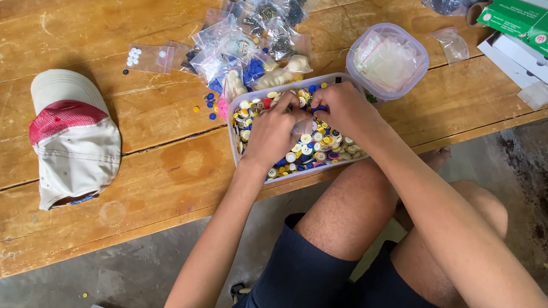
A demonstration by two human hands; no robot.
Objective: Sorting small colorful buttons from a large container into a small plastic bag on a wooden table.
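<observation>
While my left hand (276,130) and right hand (346,110) pinch a small clear bag (303,126) over the button tub (232,113) (near the worktop edge), a slipped grip could scatter buttons.

Clear rectangular tub (231,110) full of mixed coloured buttons (312,147), near tabletop front edge; small clear bag (303,127), probably, pinched above them.

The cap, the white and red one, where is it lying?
The cap lies on the left part of the wooden table, well apart from the tray of buttons and left of the small bag of white buttons.
</observation>
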